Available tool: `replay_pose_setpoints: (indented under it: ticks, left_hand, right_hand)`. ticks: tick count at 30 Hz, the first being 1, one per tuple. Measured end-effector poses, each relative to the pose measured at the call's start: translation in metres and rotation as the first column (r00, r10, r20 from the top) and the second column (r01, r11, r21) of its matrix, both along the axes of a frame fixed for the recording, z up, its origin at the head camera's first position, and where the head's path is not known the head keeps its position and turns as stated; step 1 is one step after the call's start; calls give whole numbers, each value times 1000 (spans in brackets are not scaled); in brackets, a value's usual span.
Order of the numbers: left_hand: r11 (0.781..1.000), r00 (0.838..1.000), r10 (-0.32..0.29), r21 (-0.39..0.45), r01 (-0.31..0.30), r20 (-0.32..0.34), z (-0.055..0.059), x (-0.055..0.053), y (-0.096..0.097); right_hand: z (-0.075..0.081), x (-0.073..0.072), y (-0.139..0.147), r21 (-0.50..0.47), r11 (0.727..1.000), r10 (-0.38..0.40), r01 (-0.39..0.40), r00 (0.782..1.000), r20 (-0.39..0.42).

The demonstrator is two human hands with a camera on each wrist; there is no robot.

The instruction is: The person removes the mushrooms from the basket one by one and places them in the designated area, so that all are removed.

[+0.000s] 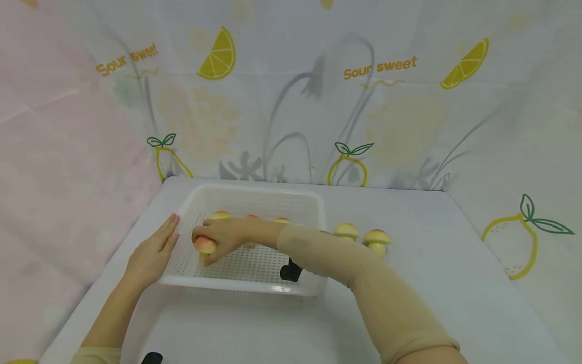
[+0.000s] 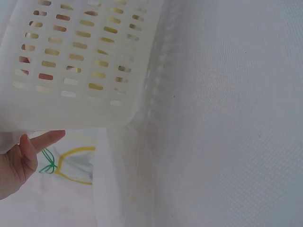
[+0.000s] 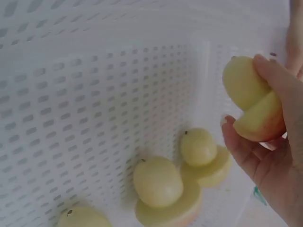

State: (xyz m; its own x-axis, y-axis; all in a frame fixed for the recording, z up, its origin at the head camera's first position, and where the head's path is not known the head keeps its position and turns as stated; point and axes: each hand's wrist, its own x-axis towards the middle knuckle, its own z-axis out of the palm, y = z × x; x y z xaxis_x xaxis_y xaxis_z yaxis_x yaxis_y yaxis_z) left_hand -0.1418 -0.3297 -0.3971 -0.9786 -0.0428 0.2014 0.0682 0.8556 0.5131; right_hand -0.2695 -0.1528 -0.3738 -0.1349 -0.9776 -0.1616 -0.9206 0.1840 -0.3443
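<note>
My right hand (image 1: 223,236) grips a toy mushroom (image 1: 205,245), pale yellow with a reddish cap, low over the left part of a white plastic basket (image 1: 245,288). In the right wrist view the thumb and fingers wrap the same mushroom (image 3: 258,101), its stem tilted upward. Further mushrooms lie cap-down in that view, among them a large one (image 3: 158,182) and a smaller one (image 3: 199,147). My left hand (image 1: 152,253) rests against the basket's left rim with its fingers straight. The left wrist view shows its fingers (image 2: 49,138) along the basket's edge.
Two more mushrooms, one (image 1: 346,231) beside the other (image 1: 376,242), stand on the white table (image 1: 409,293) right of the basket. A printed curtain (image 1: 282,101) hangs behind the table. A black object (image 1: 291,272) sits by my right wrist, overlapping the basket.
</note>
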Motion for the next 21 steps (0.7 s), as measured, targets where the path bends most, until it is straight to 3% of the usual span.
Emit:
replay_pose_setpoints:
  ticks: [5, 12, 21]
  left_hand:
    - [1000, 1000, -1, 1, 1, 13, 1, 0, -1]
    - [1000, 1000, -7, 5, 7, 26, 3, -1, -1]
    - [1000, 1000, -16, 12, 16, 6, 2, 0, -2]
  right_hand:
    - [22, -5, 8, -156, 987, -44, 46, 999, 19]
    - [44, -4, 21, -271, 953, -134, 132, 991, 11]
    - [58, 2, 34, -401, 880, -261, 255, 965, 40]
